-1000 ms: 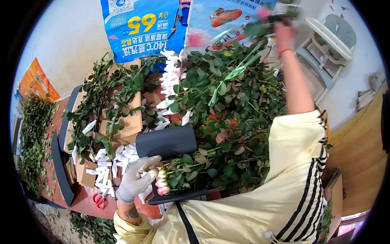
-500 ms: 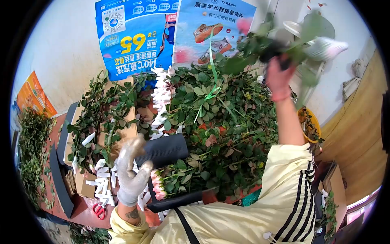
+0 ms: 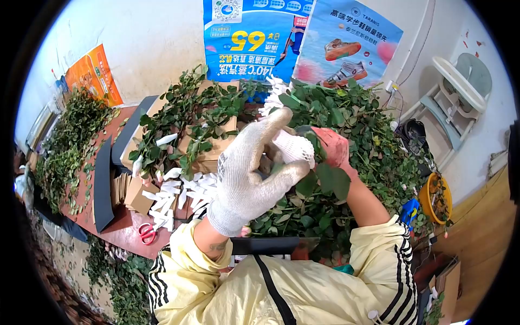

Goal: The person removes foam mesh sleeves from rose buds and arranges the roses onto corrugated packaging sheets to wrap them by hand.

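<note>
Head view, left hand (image 3: 246, 169) half-open at netted bud (image 3: 293, 147), right hand (image 3: 332, 147) — grip unclear, leaves (image 3: 332, 181) overlapping

Leaves (image 3: 333, 181) hide part of the right hand (image 3: 331, 149), the left hand (image 3: 244, 168) covers some of the mesh sleeve (image 3: 295, 147) – its contents unclear – and past the far edge of the desk (image 3: 127, 234) the blue poster (image 3: 252, 46) is cut off.

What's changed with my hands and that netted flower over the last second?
The right hand came in from the far right, bringing the netted flower to the middle. The left hand lifted from beside the pink roses up to the flower; whether it grips is unclear. The red scissors and blue poster stayed put.
</note>
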Demonstrator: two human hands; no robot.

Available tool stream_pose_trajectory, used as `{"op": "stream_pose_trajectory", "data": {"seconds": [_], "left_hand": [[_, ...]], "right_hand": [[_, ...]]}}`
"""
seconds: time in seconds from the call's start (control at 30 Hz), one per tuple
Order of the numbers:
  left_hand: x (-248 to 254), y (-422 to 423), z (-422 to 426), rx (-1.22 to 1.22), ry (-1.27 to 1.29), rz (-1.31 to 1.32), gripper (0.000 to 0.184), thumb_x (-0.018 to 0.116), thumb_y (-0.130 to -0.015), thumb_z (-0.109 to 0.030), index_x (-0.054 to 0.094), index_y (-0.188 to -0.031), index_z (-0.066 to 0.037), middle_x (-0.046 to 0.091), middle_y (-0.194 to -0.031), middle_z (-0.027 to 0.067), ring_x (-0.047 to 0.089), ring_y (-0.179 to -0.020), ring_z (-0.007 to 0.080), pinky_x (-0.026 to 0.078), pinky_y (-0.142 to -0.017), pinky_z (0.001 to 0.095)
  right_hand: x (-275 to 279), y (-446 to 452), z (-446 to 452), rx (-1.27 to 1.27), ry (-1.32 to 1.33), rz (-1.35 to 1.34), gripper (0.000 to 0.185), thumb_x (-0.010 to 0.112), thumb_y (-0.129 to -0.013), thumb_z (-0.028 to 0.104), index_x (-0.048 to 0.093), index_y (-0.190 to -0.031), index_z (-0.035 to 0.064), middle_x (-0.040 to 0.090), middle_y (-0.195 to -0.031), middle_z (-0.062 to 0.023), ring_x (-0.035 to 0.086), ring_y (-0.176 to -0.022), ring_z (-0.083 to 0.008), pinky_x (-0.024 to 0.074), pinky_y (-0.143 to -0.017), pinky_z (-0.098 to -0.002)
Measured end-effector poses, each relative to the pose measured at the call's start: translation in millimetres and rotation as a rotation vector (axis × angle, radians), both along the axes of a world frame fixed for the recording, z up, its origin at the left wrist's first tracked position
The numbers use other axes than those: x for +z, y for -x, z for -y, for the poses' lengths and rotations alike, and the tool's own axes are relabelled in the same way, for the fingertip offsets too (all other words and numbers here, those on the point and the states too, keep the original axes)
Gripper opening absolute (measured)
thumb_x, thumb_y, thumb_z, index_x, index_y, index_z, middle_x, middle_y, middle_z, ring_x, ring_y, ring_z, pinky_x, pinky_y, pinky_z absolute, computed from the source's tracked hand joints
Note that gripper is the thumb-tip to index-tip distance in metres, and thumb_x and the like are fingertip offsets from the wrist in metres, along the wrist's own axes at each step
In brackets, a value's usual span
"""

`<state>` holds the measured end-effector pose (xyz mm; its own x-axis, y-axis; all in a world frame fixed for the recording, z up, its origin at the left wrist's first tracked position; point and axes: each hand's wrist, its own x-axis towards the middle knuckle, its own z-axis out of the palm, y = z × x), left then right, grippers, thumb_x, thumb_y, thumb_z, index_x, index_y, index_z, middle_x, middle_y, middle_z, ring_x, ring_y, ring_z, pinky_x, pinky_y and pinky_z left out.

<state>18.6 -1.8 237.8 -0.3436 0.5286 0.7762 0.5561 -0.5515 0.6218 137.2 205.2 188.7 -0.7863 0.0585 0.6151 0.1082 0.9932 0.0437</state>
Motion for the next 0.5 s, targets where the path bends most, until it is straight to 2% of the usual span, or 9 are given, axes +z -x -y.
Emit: {"op": "stream_pose_trajectory", "data": {"seconds": [0.03,0.1,0.17,0.23,0.27,0.3,0.37,0.43,0.5], "left_hand": [[-2,-1,-1,0.028,0.0,-0.009,0.055,0.074,-0.068,-0.007,0.054,-0.119,-0.001,0.059,-0.092,0.008,0.056,-0.07,0.0113,0.046,-0.059,0.0235],[-2,-2,2,0.049,-0.032,-0.032,0.047,0.073,-0.069,-0.004,0.057,-0.113,-0.001,0.06,-0.089,0.0075,0.056,-0.069,0.0103,0.045,-0.059,0.0232],[-6,-2,1,0.068,-0.151,0.008,0.032,0.073,-0.068,0.0,0.063,-0.097,-0.002,0.061,-0.087,0.0077,0.056,-0.071,0.0109,0.045,-0.057,0.0233],[-10,5,-2,0.12,-0.216,-0.028,0.029,0.073,-0.067,0.001,0.063,-0.094,-0.003,0.061,-0.086,0.0074,0.057,-0.074,0.0127,0.045,-0.058,0.0239],[-10,3,-6,0.128,-0.226,-0.015,0.026,0.073,-0.066,0.001,0.063,-0.089,-0.005,0.062,-0.086,0.0081,0.059,-0.077,0.0183,0.047,-0.061,0.0277],[-9,0,-8,0.122,-0.221,-0.011,0.026,0.073,-0.066,0.001,0.063,-0.089,-0.005,0.062,-0.086,0.0081,0.059,-0.077,0.0183,0.047,-0.061,0.0277],[-4,-9,-13,0.033,-0.21,-0.201,0.033,0.07,-0.061,0.008,0.06,-0.091,-0.003,0.063,-0.09,0.0111,0.06,-0.081,0.0225,0.046,-0.075,0.032],[0,-20,-17,0.072,-0.224,-0.246,0.032,0.073,-0.058,0.006,0.062,-0.086,-0.004,0.064,-0.084,0.01,0.061,-0.076,0.0237,0.047,-0.072,0.0323],[-3,-25,-21,0.097,-0.231,-0.227,0.031,0.076,-0.057,0.004,0.063,-0.083,-0.005,0.065,-0.084,0.0095,0.061,-0.074,0.0232,0.049,-0.069,0.0327]], "right_hand": [[-2,0,4,-0.025,-0.041,-0.024,0.052,0.07,-0.063,0.025,0.058,-0.111,0.0074,0.057,-0.118,-0.0055,0.057,-0.1,-0.0269,0.05,-0.081,-0.0385],[-1,-10,12,-0.062,-0.013,0.084,0.058,0.07,-0.066,0.025,0.053,-0.118,0.0057,0.054,-0.122,-0.0106,0.057,-0.102,-0.0289,0.0489,-0.081,-0.0379],[-9,-27,18,-0.071,-0.061,-0.257,0.059,0.067,-0.071,0.017,0.047,-0.125,0.002,0.051,-0.126,-0.0151,0.057,-0.105,-0.025,0.0491,-0.077,-0.0326],[22,-35,51,0.092,0.616,-0.294,0.057,0.062,-0.074,0.009,0.044,-0.126,-0.003,0.051,-0.125,-0.0172,0.056,-0.108,-0.0202,0.0484,-0.073,-0.027],[21,-42,54,0.188,0.64,-0.287,0.055,0.061,-0.073,0.005,0.045,-0.125,-0.0039,0.052,-0.125,-0.0164,0.056,-0.109,-0.0192,0.0484,-0.073,-0.0256],[19,-40,59,0.247,0.634,-0.312,0.053,0.06,-0.071,0.002,0.048,-0.122,-0.0039,0.054,-0.122,-0.0171,0.059,-0.104,-0.0216,0.049,-0.074,-0.0273],[14,-34,70,0.369,0.621,-0.356,0.051,0.057,-0.066,-0.006,0.053,-0.117,-0.0038,0.057,-0.117,-0.0184,0.064,-0.095,-0.0264,0.0502,-0.076,-0.0307],[1,-22,68,0.266,0.411,-0.46,0.052,0.059,-0.063,-0.005,0.054,-0.115,-0.003,0.06,-0.109,-0.02,0.064,-0.089,-0.0329,0.0509,-0.076,-0.0346],[-1,-19,66,0.238,0.486,-0.476,0.049,0.06,-0.062,-0.004,0.057,-0.111,-0.0023,0.062,-0.102,-0.0194,0.063,-0.087,-0.0357,0.0512,-0.075,-0.0362]]}}
